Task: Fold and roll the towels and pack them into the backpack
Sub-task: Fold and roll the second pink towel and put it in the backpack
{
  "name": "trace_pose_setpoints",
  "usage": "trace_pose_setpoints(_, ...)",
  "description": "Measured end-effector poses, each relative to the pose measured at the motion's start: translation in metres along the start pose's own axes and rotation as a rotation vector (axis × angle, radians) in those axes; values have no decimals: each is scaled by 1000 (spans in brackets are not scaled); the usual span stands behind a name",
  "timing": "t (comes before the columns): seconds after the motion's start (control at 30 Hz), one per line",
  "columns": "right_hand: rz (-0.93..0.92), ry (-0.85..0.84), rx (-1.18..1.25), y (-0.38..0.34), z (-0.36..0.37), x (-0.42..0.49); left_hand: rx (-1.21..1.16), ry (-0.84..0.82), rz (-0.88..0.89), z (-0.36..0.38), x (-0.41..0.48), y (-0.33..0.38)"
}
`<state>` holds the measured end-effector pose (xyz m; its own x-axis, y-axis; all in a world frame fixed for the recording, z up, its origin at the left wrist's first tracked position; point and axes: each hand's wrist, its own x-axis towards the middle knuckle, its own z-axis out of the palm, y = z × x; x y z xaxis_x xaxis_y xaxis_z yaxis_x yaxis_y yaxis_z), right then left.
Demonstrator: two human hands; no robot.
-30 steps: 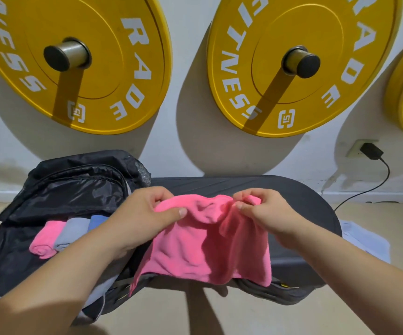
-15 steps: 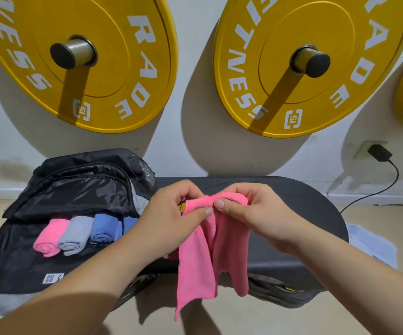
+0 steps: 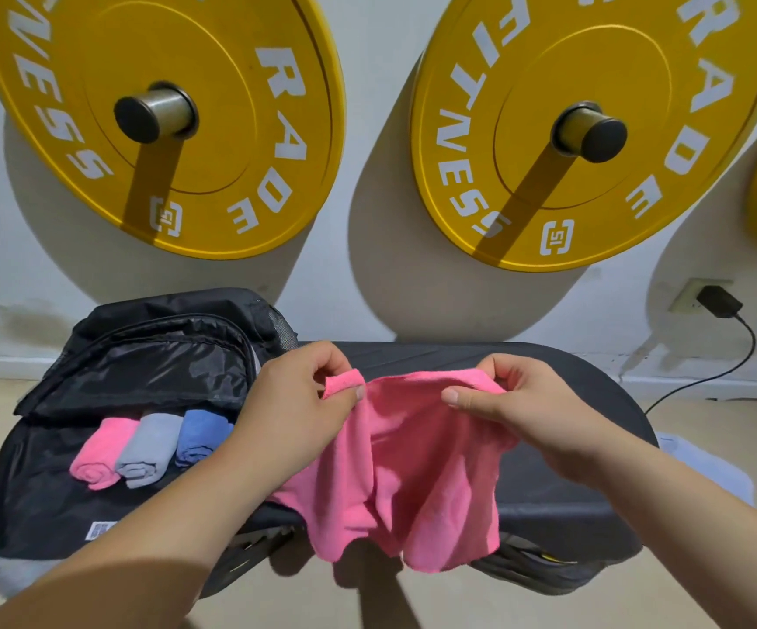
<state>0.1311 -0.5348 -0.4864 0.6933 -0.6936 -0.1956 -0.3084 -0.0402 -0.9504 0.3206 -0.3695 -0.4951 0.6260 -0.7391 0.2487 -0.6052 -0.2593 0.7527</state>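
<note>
A pink towel hangs spread in the air above the black bench. My left hand pinches its upper left corner. My right hand pinches its upper right corner, a short way apart. The towel's lower edge drapes past the bench's front edge. At the left lies the open black backpack. Inside it three rolled towels lie side by side: a pink roll, a grey roll and a blue roll.
Two yellow weight plates hang on pegs on the white wall behind. A charger sits in a wall socket at the right, its cable trailing down. A pale cloth lies right of the bench.
My hands were together with the towel bunched and hanging narrow half a second ago. They have moved apart, and the towel is now stretched wide between them.
</note>
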Motion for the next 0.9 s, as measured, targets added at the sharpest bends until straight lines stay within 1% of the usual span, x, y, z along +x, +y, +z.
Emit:
trace_pose_setpoints(0.07, -4, 27, 43, -2, 9, -2, -3, -44, -26, 3, -4, 5)
trace_pose_setpoints(0.13, -2, 17, 85, -4, 23, -4, -42, -73, -34, 8, -9, 11)
trace_pose_setpoints(0.23, -2, 7, 179, -6, 41, -6, -214, -83, -122, 16, -14, 22)
trace_pose_setpoints(0.37, 9, -11, 277, -7, 51, -6, -470, -50, -227, 21, -18, 31)
trace_pose_setpoints(0.5, 24, -39, 317, -10, 51, -7, -615, -57, -271, 22, -20, 36)
trace_pose_setpoints(0.57, 8, -46, 333, -10, 51, -8, -685, -37, -324, 24, -19, 37)
trace_pose_setpoints(0.67, -35, -40, 332, -13, 51, -11, -813, 12, -459, 24, -17, 37)
trace_pose_setpoints(0.77, -55, -21, 294, -16, 52, -13, -966, -55, -613, 24, -16, 37)
trace_pose_setpoints(0.83, -86, -10, 210, -17, 53, -14, -967, -77, -650, 25, -16, 36)
trace_pose_setpoints(0.9, -136, -4, 90, -16, 54, -14, -963, -93, -633, 24, -16, 36)
